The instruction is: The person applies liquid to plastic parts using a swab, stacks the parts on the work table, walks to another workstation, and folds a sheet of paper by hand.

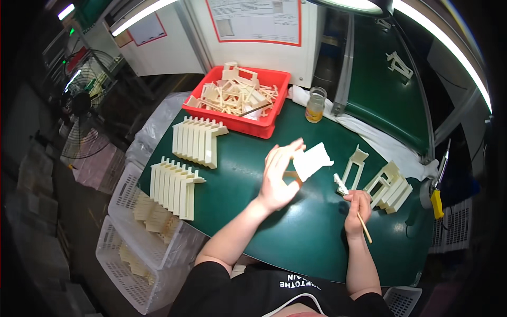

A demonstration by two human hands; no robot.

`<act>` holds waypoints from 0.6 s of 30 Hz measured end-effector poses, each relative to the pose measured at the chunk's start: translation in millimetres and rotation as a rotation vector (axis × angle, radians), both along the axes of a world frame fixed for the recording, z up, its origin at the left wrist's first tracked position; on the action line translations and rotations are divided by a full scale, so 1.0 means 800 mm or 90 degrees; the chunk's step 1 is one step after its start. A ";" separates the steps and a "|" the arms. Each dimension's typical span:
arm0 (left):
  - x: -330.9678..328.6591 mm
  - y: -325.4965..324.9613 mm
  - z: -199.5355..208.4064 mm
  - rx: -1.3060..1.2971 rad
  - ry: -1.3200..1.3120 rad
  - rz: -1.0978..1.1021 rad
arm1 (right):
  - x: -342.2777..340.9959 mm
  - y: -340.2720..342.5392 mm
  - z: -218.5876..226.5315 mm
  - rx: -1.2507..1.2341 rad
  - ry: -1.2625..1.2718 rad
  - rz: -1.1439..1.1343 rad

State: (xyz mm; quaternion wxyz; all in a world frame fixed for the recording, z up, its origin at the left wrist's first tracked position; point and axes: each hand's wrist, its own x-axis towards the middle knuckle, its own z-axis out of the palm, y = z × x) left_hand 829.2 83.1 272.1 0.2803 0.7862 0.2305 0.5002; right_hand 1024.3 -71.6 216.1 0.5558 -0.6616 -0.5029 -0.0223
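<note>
Over the middle of the green table, my left hand (278,177) grips a cream-white plastic part (313,160) between thumb and fingers, its broad pale face turned up. To its right, my right hand (357,206) is closed round a thin wooden stick (365,229) with a white wad, apparently cloth, at its upper tip. The tip is apart from the held part. Just beyond my right hand lies a cream plastic frame (359,156), and several similar frames (391,187) stand nested together on the right.
Two rows of stacked cream parts (196,141) stand at the left. A red tray (272,127) heaped with parts and sticks sits at the back, beside a glass jar (315,105) and white cloth (377,137). A green conveyor belt (385,100) runs behind; white baskets (119,264) stand lower left.
</note>
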 end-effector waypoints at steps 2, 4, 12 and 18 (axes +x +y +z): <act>-0.022 0.027 0.011 -0.217 -0.079 -0.139 | -0.006 -0.002 0.001 0.007 -0.012 0.034; -0.060 0.062 0.023 -0.445 -0.157 -0.192 | -0.004 0.000 -0.010 0.018 -0.008 0.069; -0.294 0.306 0.007 -0.338 -0.106 0.370 | 0.004 0.009 0.009 -0.190 -0.327 -0.073; -0.403 0.396 -0.105 -0.306 0.188 0.682 | 0.003 0.011 -0.010 -0.287 -0.355 -0.084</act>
